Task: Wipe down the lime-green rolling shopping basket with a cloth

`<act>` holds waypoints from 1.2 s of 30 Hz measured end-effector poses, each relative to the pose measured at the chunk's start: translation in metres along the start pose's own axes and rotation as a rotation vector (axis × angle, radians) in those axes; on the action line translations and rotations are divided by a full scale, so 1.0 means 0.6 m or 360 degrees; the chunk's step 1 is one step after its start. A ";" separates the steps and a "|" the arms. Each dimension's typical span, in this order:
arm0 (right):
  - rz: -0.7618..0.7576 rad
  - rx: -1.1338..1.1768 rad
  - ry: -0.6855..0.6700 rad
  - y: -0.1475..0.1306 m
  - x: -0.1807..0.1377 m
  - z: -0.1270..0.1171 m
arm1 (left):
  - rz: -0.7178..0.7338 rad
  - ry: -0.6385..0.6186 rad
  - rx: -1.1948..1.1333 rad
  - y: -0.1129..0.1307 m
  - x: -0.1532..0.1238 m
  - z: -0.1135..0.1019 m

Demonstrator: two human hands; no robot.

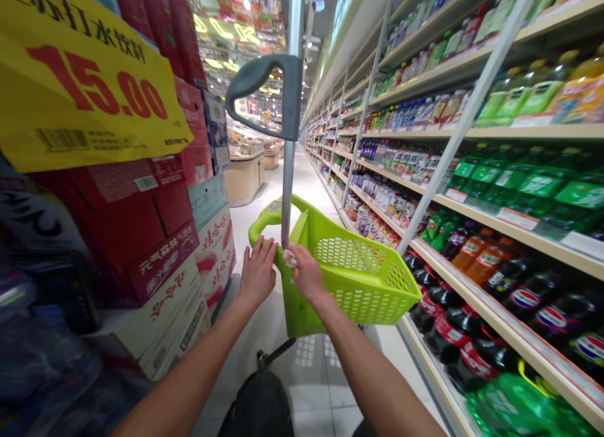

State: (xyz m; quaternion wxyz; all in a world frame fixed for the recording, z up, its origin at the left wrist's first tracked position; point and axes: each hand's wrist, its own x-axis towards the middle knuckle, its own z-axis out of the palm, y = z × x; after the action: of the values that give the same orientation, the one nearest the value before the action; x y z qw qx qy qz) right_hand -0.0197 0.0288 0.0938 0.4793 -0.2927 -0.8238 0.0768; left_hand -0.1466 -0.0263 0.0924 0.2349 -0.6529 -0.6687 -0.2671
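So, biggest first: drinks shelving (533,132) fills the right side, with a stack of boxes (155,236) on the left. Between them, out over the floor (325,368), is the bright green basket (349,270), just ahead of both hands, its long axis heading off to the right. A metal pole (289,179) stands nearly upright at the basket's near end, grey handle (292,100) up top, way above the fingers.

Everything really hinges on the pole's foot: it's right at the fingertips, between the two hands, and the right hand (306,273) looks closer. Its fingers are closed around a small pale crumpled wad (290,259) against the basket's end. Left hand (258,270) has its fingers stretched out over the rim, touching but not wrapped round it.
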 end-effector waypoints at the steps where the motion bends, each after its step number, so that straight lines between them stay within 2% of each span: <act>1: 0.0012 0.0002 0.0003 0.010 -0.013 -0.010 | 0.0009 0.0024 -0.0020 -0.003 -0.001 0.000; 5: 0.0011 -0.0042 0.0009 0.052 -0.066 -0.057 | 0.0017 0.0185 -0.0094 -0.007 -0.005 0.008; 7: -0.0037 -0.0089 0.0078 0.045 -0.054 -0.074 | 0.0026 0.0249 -0.0132 -0.007 -0.006 0.012; 9: -0.0185 -0.0110 0.0254 0.011 -0.003 -0.088 | 0.0053 0.0275 -0.0162 -0.008 -0.006 0.015; 12: -0.0593 -0.0117 0.0491 -0.065 0.125 -0.107 | 0.0102 0.0267 -0.0161 -0.014 -0.006 0.015; 14: -0.0806 -0.0242 0.0478 -0.102 0.203 -0.114 | 0.0126 0.0253 -0.0145 -0.019 -0.007 0.013; 16: -0.0940 -0.0425 0.0373 -0.114 0.241 -0.111 | 0.0140 0.0242 -0.0133 -0.023 -0.008 0.010; 18: -0.1053 -0.0596 0.0199 -0.099 0.230 -0.097 | 0.0158 0.0238 -0.0128 -0.027 -0.009 0.008; 21: -0.1287 -0.0760 -0.0085 -0.052 0.163 -0.069 | 0.0178 0.0250 -0.0119 -0.030 -0.010 0.009; 23: -0.1401 -0.0836 -0.0193 -0.033 0.133 -0.064 | 0.0174 0.0259 -0.0112 -0.030 -0.010 0.010; 26: -0.1389 -0.0916 -0.0153 -0.047 0.159 -0.084 | 0.0177 0.0256 -0.0118 -0.031 -0.009 0.013; 29: -0.1155 -0.0943 0.0111 -0.081 0.223 -0.112 | 0.0197 0.0247 -0.0144 -0.032 -0.010 0.015; 31: -0.1063 -0.0933 0.0226 -0.085 0.233 -0.116 | 0.0209 0.0237 -0.0160 -0.034 -0.011 0.014; 33: -0.1139 -0.0914 0.0163 -0.067 0.200 -0.103 | 0.0213 0.0231 -0.0174 -0.035 -0.012 0.012; 36: -0.1364 -0.0864 -0.0060 -0.020 0.117 -0.071 | 0.0205 0.0238 -0.0194 -0.034 -0.012 0.010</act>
State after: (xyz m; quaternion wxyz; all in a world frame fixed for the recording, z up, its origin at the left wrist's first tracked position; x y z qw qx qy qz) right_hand -0.0147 0.0511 0.1735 0.3595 -0.0410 -0.8687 -0.3383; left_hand -0.1665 -0.0277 0.0818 0.2608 -0.6859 -0.5884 -0.3397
